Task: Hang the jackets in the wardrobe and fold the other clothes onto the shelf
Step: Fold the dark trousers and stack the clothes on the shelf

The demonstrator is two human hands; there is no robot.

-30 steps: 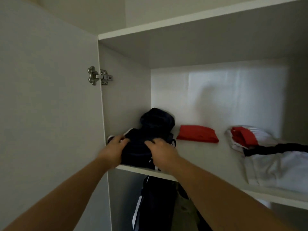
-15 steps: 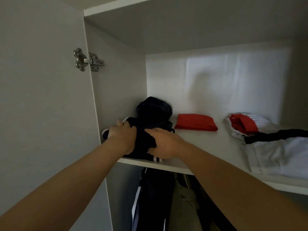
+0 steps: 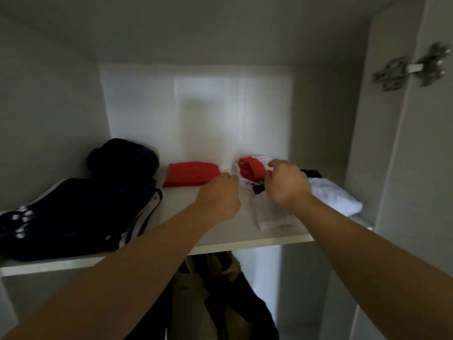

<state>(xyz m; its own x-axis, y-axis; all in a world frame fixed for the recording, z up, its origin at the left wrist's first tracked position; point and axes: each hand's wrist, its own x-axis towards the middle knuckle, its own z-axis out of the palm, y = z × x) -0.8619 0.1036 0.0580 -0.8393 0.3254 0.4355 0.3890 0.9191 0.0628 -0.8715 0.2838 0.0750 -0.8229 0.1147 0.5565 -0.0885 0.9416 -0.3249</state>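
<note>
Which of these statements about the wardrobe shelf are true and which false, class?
1. The left hand and right hand are by the white and red garment. True.
2. The dark clothes lie at the right end of the shelf. False: they lie at its left end.
3. The folded red garment lies between the dark clothes and the white and red garment. True.
4. Nothing hangs below the shelf. False: hanging clothes show beneath it.

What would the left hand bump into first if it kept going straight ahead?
Most likely the white-and-red garment, at its near left edge. The left hand points there, just right of the folded red cloth. Depth is unclear, so it may already be touching.
</note>
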